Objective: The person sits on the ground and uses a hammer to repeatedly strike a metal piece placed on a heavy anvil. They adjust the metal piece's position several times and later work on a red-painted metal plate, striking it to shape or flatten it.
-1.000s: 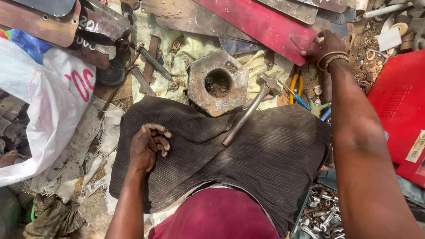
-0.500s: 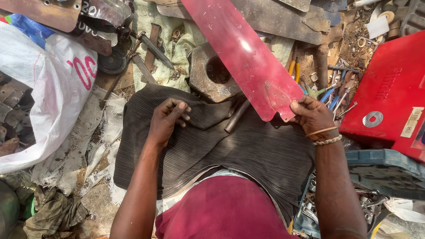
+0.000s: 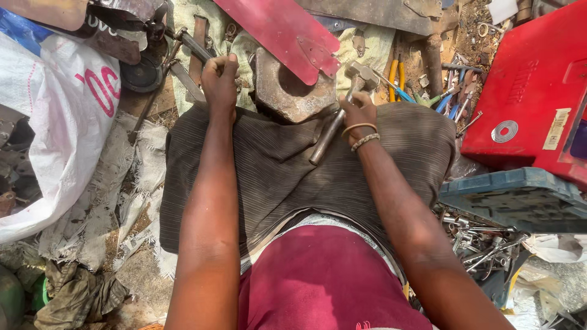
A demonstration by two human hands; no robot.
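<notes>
A dark ribbed cloth [image 3: 275, 165] covers my lap. At its far edge sits a heavy, rusty metal block [image 3: 287, 95]. A red metal sheet [image 3: 275, 30] lies slanted over the block's far side. My right hand [image 3: 359, 113], with bracelets on the wrist, is closed around the handle of a steel hammer [image 3: 327, 137]. The hammer head points away beside the block. My left hand [image 3: 220, 79] is a closed fist just left of the block, at the cloth's far edge. Whatever it grips is hidden.
A red toolbox lid [image 3: 532, 91] stands at the right above a blue-grey case [image 3: 513, 198]. Loose sockets and wrenches [image 3: 483, 244] lie below it. Yellow-handled pliers [image 3: 397, 73] and screwdrivers lie behind the hammer. A white sack [image 3: 55, 122] fills the left, with rusty metal parts [image 3: 140, 67] behind.
My right hand has let go of the red sheet, which now rests over the block, and has taken hold of the hammer. My left hand has moved forward, left of the block.
</notes>
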